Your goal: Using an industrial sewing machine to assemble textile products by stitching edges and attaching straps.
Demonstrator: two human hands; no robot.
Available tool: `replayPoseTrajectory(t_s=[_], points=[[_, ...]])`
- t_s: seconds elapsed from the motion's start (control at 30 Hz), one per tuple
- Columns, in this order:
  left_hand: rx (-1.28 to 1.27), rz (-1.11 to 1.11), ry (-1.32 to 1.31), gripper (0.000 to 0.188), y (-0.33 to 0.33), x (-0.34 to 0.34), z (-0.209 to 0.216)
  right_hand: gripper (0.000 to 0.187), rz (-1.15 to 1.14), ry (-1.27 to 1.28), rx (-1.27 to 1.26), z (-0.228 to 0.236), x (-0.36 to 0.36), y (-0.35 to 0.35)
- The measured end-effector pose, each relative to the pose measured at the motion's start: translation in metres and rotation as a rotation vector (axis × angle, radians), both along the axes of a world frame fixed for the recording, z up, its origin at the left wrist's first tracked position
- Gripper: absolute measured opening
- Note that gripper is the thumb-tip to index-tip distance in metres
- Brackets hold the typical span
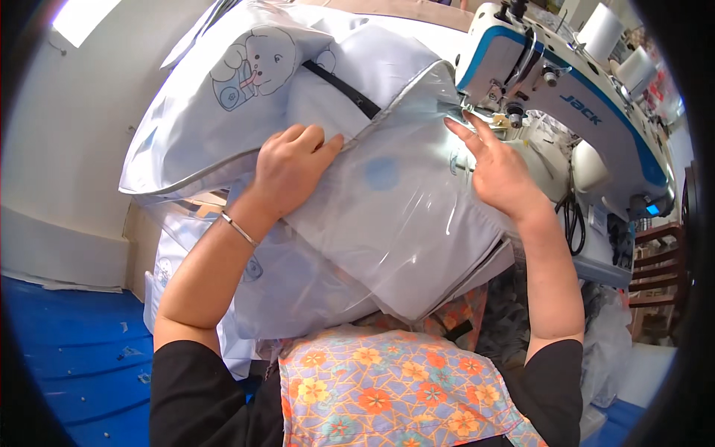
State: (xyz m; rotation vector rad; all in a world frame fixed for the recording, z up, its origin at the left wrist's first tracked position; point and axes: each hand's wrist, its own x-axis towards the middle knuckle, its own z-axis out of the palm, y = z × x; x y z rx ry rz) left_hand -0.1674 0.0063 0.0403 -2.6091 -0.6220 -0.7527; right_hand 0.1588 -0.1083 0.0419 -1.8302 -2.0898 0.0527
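Observation:
A large piece of shiny pale fabric, printed with cartoon animals, spreads from the far left to the sewing machine. A transparent plastic sheet is part of the heap, and its grey-piped edge runs up to the needle area. My left hand is closed with its knuckles up, pinching the fabric along the piped edge. My right hand rests beside the presser foot, its index and middle fingers stretched out on the material; the other fingers are partly hidden. A black strap lies on the fabric beyond my left hand.
White thread cones stand on the machine's far side. A looped black cable hangs below its arm. My floral apron lies under the near fabric edge. Blue flooring shows at lower left, a wooden chair at right.

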Motion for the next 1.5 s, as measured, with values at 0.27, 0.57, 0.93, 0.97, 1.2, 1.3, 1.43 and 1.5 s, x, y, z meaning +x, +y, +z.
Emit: replayPoseTrajectory(t_s=[0.27, 0.57, 0.93, 0.97, 1.2, 1.3, 1.43, 1.5], points=[[0.056, 0.008, -0.001, 0.032, -0.003, -0.001, 0.004, 0.012, 0.014, 0.11, 0.078, -0.006, 0.02, -0.006], [0.033, -0.015, 0.009, 0.031, -0.01, -0.003, 0.012, 0.009, -0.121, 0.476, 0.145, -0.031, 0.018, -0.01], [0.029, -0.091, -0.103, 0.031, -0.008, -0.006, -0.001, 0.02, -0.051, 0.963, -0.116, 0.021, -0.069, 0.021], [0.026, -0.085, -0.089, 0.031, -0.008, -0.007, -0.003, 0.023, -0.044, 1.243, -0.347, 0.018, -0.077, 0.034], [0.025, -0.086, -0.13, 0.032, -0.007, -0.007, -0.017, 0.017, -0.104, 1.61, -0.317, -0.006, -0.097, 0.056], [0.02, -0.104, -0.147, 0.029, -0.007, -0.006, -0.018, 0.017, -0.089, 1.701, -0.308, -0.008, -0.098, 0.054], [0.019, -0.124, -0.172, 0.021, -0.008, -0.006, -0.016, 0.015, -0.054, 1.698, -0.282, -0.007, -0.102, 0.056], [0.023, -0.119, -0.161, 0.02, -0.009, -0.005, -0.015, 0.015, -0.068, 1.69, -0.274, -0.008, -0.104, 0.057]])
